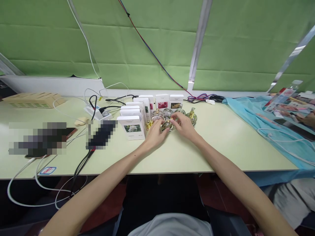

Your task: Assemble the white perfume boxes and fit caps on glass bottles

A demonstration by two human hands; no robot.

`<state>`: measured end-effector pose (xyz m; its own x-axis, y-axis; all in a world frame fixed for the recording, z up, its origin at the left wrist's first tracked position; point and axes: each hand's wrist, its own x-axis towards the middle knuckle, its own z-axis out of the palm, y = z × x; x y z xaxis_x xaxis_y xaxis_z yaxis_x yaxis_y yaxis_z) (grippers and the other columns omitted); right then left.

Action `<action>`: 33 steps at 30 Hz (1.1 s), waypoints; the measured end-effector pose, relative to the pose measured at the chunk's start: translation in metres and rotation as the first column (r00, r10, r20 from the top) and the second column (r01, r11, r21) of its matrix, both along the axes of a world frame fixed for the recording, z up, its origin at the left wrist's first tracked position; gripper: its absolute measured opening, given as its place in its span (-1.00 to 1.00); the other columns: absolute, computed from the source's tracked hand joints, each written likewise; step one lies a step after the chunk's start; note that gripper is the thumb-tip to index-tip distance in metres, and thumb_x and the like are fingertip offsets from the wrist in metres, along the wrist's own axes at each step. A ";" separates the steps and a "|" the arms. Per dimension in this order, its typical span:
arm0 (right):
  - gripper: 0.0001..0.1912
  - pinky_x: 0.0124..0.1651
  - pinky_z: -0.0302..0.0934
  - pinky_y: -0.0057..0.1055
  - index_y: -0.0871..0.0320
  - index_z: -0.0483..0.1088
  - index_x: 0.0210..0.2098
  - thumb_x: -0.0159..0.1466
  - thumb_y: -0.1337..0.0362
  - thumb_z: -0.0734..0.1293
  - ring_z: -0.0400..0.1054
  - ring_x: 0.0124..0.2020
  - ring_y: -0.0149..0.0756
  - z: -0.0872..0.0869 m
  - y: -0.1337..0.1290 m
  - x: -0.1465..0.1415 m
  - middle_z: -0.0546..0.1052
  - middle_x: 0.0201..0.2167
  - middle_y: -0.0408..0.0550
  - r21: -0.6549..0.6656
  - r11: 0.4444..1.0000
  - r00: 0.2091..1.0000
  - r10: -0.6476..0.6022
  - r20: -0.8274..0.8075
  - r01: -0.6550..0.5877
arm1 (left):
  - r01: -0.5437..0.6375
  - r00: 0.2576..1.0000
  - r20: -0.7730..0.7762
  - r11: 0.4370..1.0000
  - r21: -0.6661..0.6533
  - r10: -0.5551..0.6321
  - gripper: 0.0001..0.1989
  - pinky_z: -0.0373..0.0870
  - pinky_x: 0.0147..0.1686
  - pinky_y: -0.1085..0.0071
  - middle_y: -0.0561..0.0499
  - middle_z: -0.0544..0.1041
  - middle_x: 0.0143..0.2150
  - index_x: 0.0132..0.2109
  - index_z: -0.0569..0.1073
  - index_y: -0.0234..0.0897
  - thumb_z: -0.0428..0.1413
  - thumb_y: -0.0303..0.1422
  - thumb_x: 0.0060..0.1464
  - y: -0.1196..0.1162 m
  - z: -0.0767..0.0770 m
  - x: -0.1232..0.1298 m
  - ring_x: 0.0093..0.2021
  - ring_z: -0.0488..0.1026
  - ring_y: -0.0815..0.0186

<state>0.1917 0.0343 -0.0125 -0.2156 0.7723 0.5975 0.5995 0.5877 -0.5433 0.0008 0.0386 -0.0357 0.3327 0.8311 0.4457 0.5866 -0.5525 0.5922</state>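
Note:
A round glass perfume bottle (167,125) is between my two hands at the front of a cluster of similar bottles. My left hand (156,132) is closed on its left side, thumb at the front. From the right, my right hand (183,124) pinches the bottle near its top with thumb and fingers. Behind them are more round glass bottles (157,113), and a bottle with yellowish contents (192,113) stands beyond my right hand. To the left of my left hand, a white box with a white flower picture (133,128) stands upright. My fingers partly cover the front bottle.
Several white flower-picture boxes (161,101) stand in a row behind the bottles. Phones (102,135), a power strip (97,113) and loose cables lie to the left. A blue cloth (248,113) with a plastic bottle (283,96) and another person's hand (308,118) are at right.

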 end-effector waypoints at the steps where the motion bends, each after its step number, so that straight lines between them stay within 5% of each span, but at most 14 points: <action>1: -0.90 -0.14 0.25 -0.33 0.12 0.35 -0.18 0.39 0.23 0.25 0.36 -0.26 -0.21 0.000 0.000 0.000 0.49 -0.24 0.01 -0.002 1.000 1.000 -0.001 -0.005 0.001 | 0.003 1.000 0.000 1.000 0.003 -0.003 -0.79 0.40 -0.08 0.24 -0.08 0.52 -0.03 -0.01 0.38 -0.21 0.14 -0.26 0.26 0.000 0.000 0.000 -0.08 0.48 0.14; 33: -0.81 -0.22 0.37 -0.25 0.10 0.55 -0.09 0.41 0.21 0.32 0.39 -0.29 -0.25 -0.005 0.002 0.002 0.43 -0.18 0.02 0.074 0.995 0.996 0.073 -0.052 -0.069 | 0.103 0.995 -0.001 0.995 -0.004 -0.103 -0.74 0.38 -0.17 0.30 -0.08 0.49 -0.01 0.05 0.40 -0.24 0.14 -0.25 0.28 -0.004 0.003 0.000 -0.19 0.45 0.23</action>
<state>0.1939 0.0362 -0.0172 -0.2338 0.7104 0.6639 0.5250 0.6669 -0.5288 0.0009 0.0342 -0.0330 0.4168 0.7941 0.4424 0.5272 -0.6076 0.5940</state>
